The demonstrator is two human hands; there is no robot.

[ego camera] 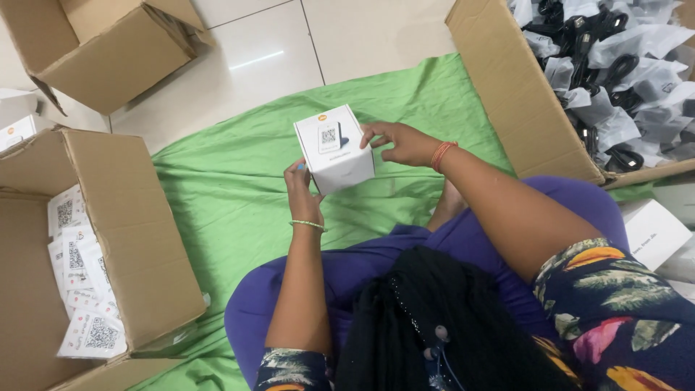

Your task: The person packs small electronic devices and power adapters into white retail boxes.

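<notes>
The grip of both hands is closed on one small white box [334, 148], held up in front of the person above a green cloth [232, 188] spread on the tiled floor [347, 29]. The left hand [302, 192] clasps the box from below at its near left corner, fingers wrapped up its side, a thin bead bracelet at the wrist. The right hand [402, 143] presses against the box's right edge with the fingers bent around it, an orange band on that wrist. The box is tilted, its top face with a square code label turned toward the camera.

To the left stands an open cardboard carton [108, 217] holding more white boxes [83, 289] of the same kind. Another carton [101, 51] sits beyond it on the floor. At the upper right, a large open carton [514, 101] is filled with black cables in clear bags [615, 80]. A flat white box [655, 232] lies just beside the person's right arm.
</notes>
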